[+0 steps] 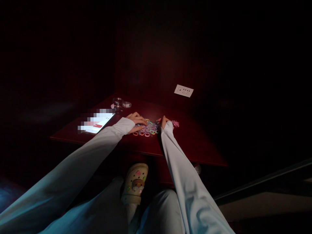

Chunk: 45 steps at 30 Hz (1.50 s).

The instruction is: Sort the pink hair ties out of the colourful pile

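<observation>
A loose pile of small coloured rings (148, 128), pink, purple, yellow and green, lies on the dark red table (195, 146). My left hand (136, 122) rests over the pile's left side, palm down with its fingers spread. Just right of the pile is my right hand (165, 122); its fingers are bent close together near the rings, and what they hold, if anything, is too small to make out. A small pink bunch (175, 123) lies immediately to the right of my right hand.
A lit phone (99, 122), partly pixelated, lies at the table's left. Behind it stand a clear jar (118, 103) and a round lid (126, 104). A white socket plate (184, 90) is on the back wall. Below the table's front edge is a pale clog (136, 182).
</observation>
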Available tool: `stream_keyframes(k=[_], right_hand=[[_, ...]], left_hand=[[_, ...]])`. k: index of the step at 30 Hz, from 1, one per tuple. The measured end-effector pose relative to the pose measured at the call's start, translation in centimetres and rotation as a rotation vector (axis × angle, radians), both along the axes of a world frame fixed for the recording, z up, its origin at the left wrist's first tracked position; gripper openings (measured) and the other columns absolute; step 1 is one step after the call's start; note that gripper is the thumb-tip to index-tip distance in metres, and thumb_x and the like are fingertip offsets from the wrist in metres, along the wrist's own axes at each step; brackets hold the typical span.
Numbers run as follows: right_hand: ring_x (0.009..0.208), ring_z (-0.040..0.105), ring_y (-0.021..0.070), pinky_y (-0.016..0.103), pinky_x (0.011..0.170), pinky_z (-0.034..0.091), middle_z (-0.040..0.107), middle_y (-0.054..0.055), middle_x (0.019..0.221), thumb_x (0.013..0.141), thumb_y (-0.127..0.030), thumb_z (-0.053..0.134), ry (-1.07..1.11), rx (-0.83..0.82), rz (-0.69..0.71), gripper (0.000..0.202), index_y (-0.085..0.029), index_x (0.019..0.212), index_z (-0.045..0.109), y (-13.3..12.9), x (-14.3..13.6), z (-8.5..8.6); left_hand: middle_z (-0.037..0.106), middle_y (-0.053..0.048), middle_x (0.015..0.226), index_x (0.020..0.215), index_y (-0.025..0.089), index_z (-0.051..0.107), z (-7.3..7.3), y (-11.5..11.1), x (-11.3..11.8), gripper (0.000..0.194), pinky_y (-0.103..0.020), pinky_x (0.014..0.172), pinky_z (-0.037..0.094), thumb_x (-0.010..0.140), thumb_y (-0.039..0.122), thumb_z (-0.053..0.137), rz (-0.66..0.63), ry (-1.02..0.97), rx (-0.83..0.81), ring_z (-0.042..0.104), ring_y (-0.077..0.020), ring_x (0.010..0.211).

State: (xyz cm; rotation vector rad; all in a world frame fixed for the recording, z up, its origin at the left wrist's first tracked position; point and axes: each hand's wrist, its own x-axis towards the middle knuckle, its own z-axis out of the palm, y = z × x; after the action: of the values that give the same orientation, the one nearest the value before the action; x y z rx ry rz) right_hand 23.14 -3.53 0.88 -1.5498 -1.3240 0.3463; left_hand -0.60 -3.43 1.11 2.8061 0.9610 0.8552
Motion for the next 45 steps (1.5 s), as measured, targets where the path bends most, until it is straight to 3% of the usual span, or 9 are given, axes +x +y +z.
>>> stream_keyframes(k=[5, 11, 16, 25, 31, 37, 41, 45], right_hand=[[0.096, 0.066, 0.0256, 0.044, 0.104, 0.035, 0.078, 0.004, 0.078, 0.098, -0.054, 0.044, -0.049, -0.064, -0.066, 0.055, -0.023, 0.067, 0.078, -0.8, -0.4, 0.9], [0.103, 0.058, 0.0296, 0.05, 0.105, 0.031, 0.076, 0.007, 0.082, 0.09, -0.039, 0.057, -0.223, -0.047, -0.067, 0.04, -0.022, 0.056, 0.071, -0.8, -0.3, 0.3], [0.106, 0.054, 0.0307, 0.052, 0.104, 0.032, 0.074, 0.007, 0.082, 0.086, -0.038, 0.062, -0.247, -0.048, -0.114, 0.031, -0.022, 0.061, 0.071, -1.3, 0.4, -0.2], [0.11, 0.053, 0.029, 0.048, 0.101, 0.031, 0.072, 0.007, 0.092, 0.09, -0.029, 0.055, -0.279, -0.14, -0.201, 0.025, -0.023, 0.078, 0.076, -1.3, 0.1, 0.3], [0.115, 0.048, 0.0286, 0.044, 0.099, 0.027, 0.073, 0.003, 0.114, 0.089, -0.035, 0.062, -0.418, -0.195, -0.078, 0.023, -0.033, 0.105, 0.079, -1.9, 0.2, 0.2], [0.117, 0.044, 0.0309, 0.045, 0.099, 0.026, 0.072, 0.006, 0.119, 0.086, -0.048, 0.07, -0.55, -0.226, 0.042, 0.032, -0.033, 0.113, 0.078, -2.6, 0.1, 0.4], [0.117, 0.048, 0.028, 0.044, 0.101, 0.027, 0.074, 0.002, 0.113, 0.09, -0.041, 0.065, -0.477, -0.203, 0.077, 0.025, -0.035, 0.111, 0.078, -2.6, -0.5, 0.6], [0.111, 0.055, 0.0248, 0.042, 0.1, 0.031, 0.073, 0.003, 0.109, 0.093, -0.033, 0.051, -0.229, -0.076, -0.056, 0.029, -0.03, 0.102, 0.078, -1.5, 0.0, 0.3]], left_hand=[[0.075, -0.002, 0.127, 0.114, 0.032, 0.078, -0.2, 0.2, 0.1, 0.029, -0.042, 0.097, 0.043, 0.097, 0.038, 0.055, 0.024, -0.042, 0.003, 0.052, -0.0262, 0.109], [0.073, -0.004, 0.126, 0.116, 0.029, 0.076, -0.3, 0.3, 0.0, 0.031, -0.042, 0.096, 0.045, 0.098, 0.038, 0.053, 0.043, -0.116, 0.019, 0.054, -0.0258, 0.106], [0.073, -0.005, 0.126, 0.117, 0.027, 0.072, -0.1, 0.1, -0.1, 0.031, -0.041, 0.096, 0.045, 0.098, 0.04, 0.052, 0.059, -0.111, 0.018, 0.055, -0.026, 0.108], [0.074, -0.004, 0.124, 0.117, 0.025, 0.071, 0.4, -0.3, -0.4, 0.038, -0.04, 0.096, 0.045, 0.106, 0.035, 0.036, 0.1, -0.1, 0.068, 0.054, -0.0238, 0.103], [0.073, -0.004, 0.126, 0.117, 0.026, 0.07, 0.5, -0.2, -0.4, 0.037, -0.04, 0.097, 0.045, 0.106, 0.036, 0.037, 0.107, -0.093, 0.045, 0.055, -0.0235, 0.103], [0.073, -0.004, 0.126, 0.117, 0.026, 0.071, 0.6, -0.2, -0.4, 0.039, -0.041, 0.098, 0.044, 0.106, 0.036, 0.035, 0.115, -0.087, 0.043, 0.054, -0.0241, 0.104], [0.073, -0.004, 0.127, 0.117, 0.025, 0.071, 0.7, -0.3, -0.4, 0.039, -0.04, 0.096, 0.045, 0.106, 0.037, 0.035, 0.125, -0.083, 0.055, 0.055, -0.0241, 0.104], [0.073, -0.004, 0.126, 0.116, 0.025, 0.071, 0.7, -0.4, -0.4, 0.039, -0.04, 0.096, 0.045, 0.106, 0.037, 0.035, 0.126, -0.089, 0.057, 0.055, -0.0237, 0.104]])
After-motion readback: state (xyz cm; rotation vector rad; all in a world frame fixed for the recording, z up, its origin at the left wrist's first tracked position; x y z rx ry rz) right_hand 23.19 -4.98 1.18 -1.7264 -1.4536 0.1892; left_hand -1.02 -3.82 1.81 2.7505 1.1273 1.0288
